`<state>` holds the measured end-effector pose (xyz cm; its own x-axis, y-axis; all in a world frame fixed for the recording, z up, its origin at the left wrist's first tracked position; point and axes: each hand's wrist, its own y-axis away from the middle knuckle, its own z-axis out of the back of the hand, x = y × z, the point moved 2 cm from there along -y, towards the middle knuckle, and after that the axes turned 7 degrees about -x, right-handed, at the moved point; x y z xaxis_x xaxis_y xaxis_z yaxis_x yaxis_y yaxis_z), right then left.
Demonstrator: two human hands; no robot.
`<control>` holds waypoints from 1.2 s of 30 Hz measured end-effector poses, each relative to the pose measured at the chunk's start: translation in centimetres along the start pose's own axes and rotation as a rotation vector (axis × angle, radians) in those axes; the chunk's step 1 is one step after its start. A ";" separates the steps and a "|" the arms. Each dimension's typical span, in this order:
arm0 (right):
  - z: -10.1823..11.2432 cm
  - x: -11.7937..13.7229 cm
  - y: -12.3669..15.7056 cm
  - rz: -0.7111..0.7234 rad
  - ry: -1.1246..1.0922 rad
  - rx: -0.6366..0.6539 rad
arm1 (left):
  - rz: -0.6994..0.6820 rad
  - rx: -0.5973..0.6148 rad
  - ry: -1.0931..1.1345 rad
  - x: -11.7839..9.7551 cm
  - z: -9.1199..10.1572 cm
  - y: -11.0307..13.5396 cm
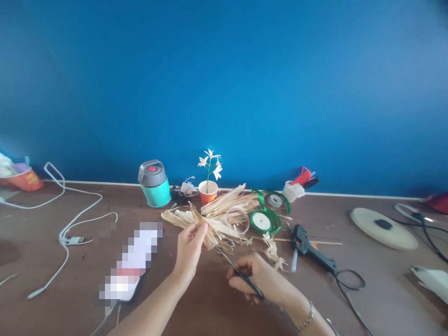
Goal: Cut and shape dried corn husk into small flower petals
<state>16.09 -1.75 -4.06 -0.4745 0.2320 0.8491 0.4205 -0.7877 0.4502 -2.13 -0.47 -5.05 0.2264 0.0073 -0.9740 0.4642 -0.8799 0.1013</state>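
Note:
My left hand pinches a dried corn husk between thumb and fingers, its browned tip pointing up. In my right hand is a pair of black-handled scissors, seen nearly edge-on. Their blades point up and left, reaching the lower edge of the husk; whether they touch it I cannot tell. Just beyond both hands lies a loose heap of pale dried husks, with a clear tape ring resting against it. Small cut husk petals are scattered right of the heap.
Behind the heap, husk flowers on a green stem stand in a red paper cup. A green ribbon spool and a glue gun lie rightward. Leftward are a teal jar, a phone and white cables.

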 end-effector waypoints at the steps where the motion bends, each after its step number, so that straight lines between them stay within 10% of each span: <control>1: 0.0 0.0 0.0 -0.001 0.000 -0.002 | 0.002 0.003 0.000 0.0 0.0 0.0; 36: 0.4 0.2 -0.4 0.059 0.072 -0.114 | 0.003 0.010 0.068 0.2 0.0 0.1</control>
<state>16.09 -1.18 -3.94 -0.5077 0.1445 0.8493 0.3605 -0.8598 0.3618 -2.04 -0.53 -5.24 0.2861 0.0366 -0.9575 0.4548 -0.8847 0.1021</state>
